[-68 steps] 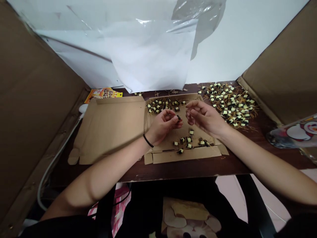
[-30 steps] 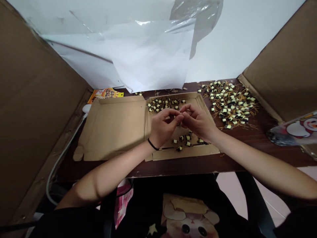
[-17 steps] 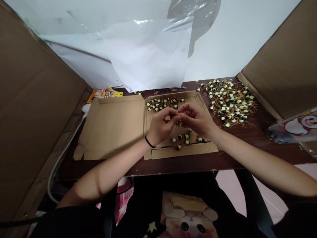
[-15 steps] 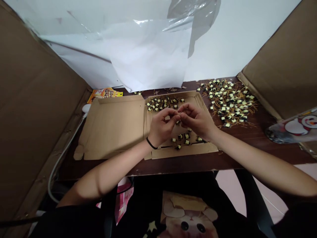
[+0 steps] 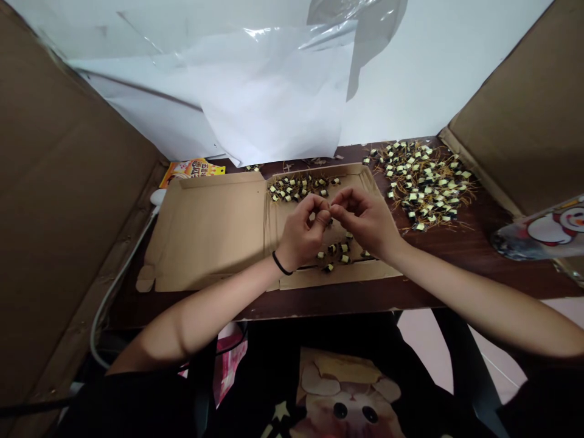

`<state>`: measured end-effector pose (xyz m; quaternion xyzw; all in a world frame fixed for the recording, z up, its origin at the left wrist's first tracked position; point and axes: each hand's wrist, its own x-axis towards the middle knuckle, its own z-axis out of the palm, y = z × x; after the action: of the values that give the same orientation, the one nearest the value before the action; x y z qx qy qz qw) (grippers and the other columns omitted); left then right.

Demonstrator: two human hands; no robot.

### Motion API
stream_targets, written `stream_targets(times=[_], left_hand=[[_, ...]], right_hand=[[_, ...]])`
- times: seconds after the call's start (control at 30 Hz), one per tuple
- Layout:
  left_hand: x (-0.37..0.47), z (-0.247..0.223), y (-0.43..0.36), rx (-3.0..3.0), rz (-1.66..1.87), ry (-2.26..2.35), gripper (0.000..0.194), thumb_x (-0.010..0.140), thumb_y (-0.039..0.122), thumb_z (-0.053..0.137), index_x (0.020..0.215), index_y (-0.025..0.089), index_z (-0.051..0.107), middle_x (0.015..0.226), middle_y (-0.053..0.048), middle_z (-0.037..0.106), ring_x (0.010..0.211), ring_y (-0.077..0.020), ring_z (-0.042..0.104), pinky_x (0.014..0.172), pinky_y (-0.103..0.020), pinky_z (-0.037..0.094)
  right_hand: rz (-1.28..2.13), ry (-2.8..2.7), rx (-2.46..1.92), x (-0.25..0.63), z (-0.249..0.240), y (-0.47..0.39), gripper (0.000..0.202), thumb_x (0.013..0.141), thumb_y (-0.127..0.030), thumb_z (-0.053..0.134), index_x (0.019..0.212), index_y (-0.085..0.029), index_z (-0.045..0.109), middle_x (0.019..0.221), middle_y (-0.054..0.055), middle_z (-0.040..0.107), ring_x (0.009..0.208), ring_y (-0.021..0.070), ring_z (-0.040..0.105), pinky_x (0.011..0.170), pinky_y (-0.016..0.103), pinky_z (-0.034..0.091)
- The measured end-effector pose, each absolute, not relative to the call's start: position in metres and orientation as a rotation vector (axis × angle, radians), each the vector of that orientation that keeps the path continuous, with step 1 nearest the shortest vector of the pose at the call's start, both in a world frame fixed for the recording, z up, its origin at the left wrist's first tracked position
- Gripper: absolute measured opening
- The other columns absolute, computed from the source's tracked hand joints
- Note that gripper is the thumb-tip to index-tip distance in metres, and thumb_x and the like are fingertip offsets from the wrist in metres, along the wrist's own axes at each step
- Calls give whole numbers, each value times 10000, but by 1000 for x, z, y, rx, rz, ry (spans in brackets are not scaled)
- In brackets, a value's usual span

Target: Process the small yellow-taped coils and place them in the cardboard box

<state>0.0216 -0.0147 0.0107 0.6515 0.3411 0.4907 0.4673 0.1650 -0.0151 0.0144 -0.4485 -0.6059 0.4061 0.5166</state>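
Meeting almost fingertip to fingertip, the left hand (image 5: 301, 236) and the right hand (image 5: 368, 224) work at one spot above the tray half of the open cardboard box (image 5: 219, 231). About two seconds ago my feed showed them apart, the left alone holding a small dark part; I read the change as a move from one-handed holding to fine two-handed work on it. The left thumb and forefinger are pinched, and the dark part (image 5: 329, 223) seems to sit just under their tips. The right thumb and forefinger are closed together too, though from here I cannot tell whether they grip a wire. Below, loose black-and-yellow parts (image 5: 336, 250) lie by the box's near edge, and a cluster (image 5: 298, 185) runs along its far edge. A big heap (image 5: 426, 185) lies toward the far right corner of the tabletop (image 5: 479, 261).
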Motion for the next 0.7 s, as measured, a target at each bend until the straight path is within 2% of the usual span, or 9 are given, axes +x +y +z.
stream_targets(times=[0.07,0.17,0.23,0.37,0.43,0.53,0.6,0.7], left_hand=[[22,10,-18,1604,1169,776,253,850,388,602,753,189,480,693,12,442,576,-94,380,502,-234,322],[22,10,-19,1627,1050,679,272,864,427,563,783,181,481,727,5,446,583,-92,379,519,-237,329],[19,10,-15,1675,1014,663,272,867,419,538,771,176,464,713,5,451,577,-91,373,518,-236,325],[6,16,1,1964,822,706,218,871,289,459,686,172,449,615,29,421,559,-91,367,532,-236,307],[0,18,7,2156,742,680,317,871,265,438,572,175,385,536,47,340,516,-80,319,514,-238,261],[-2,16,10,2302,806,713,474,851,340,537,475,168,306,473,69,226,467,-64,224,482,-247,182],[-1,12,10,2250,985,815,481,839,381,585,468,157,377,463,67,277,463,-61,258,480,-236,205],[3,9,9,2071,1252,957,343,832,380,623,586,148,564,557,28,485,524,-73,401,519,-217,309]], right_hand=[[897,-1354,-1145,170,12,-10,303,750,-451,695,749,-203,520,634,-41,485,554,87,434,495,237,333],[879,-1122,-1166,180,11,-2,229,788,-362,664,724,-210,506,539,-77,373,455,67,323,438,224,280],[1070,-1093,-1053,184,15,-1,180,804,-345,646,768,-204,539,565,-61,418,478,69,362,447,217,298],[1464,-1065,-873,183,25,-8,174,780,-334,671,810,-193,574,680,-23,502,573,75,448,485,204,338],[1575,-1036,-837,181,27,-10,150,789,-302,651,773,-189,554,656,-28,488,560,72,436,482,200,331],[1659,-1007,-801,180,28,-11,163,817,-248,575,691,-188,490,572,-50,410,503,69,382,457,199,298],[1669,-1035,-793,179,27,-11,229,837,-263,550,648,-190,445,537,-61,357,468,66,343,434,201,265],[1652,-1149,-805,176,24,-13,323,845,-389,597,648,-191,435,529,-72,350,452,59,342,417,200,241]])
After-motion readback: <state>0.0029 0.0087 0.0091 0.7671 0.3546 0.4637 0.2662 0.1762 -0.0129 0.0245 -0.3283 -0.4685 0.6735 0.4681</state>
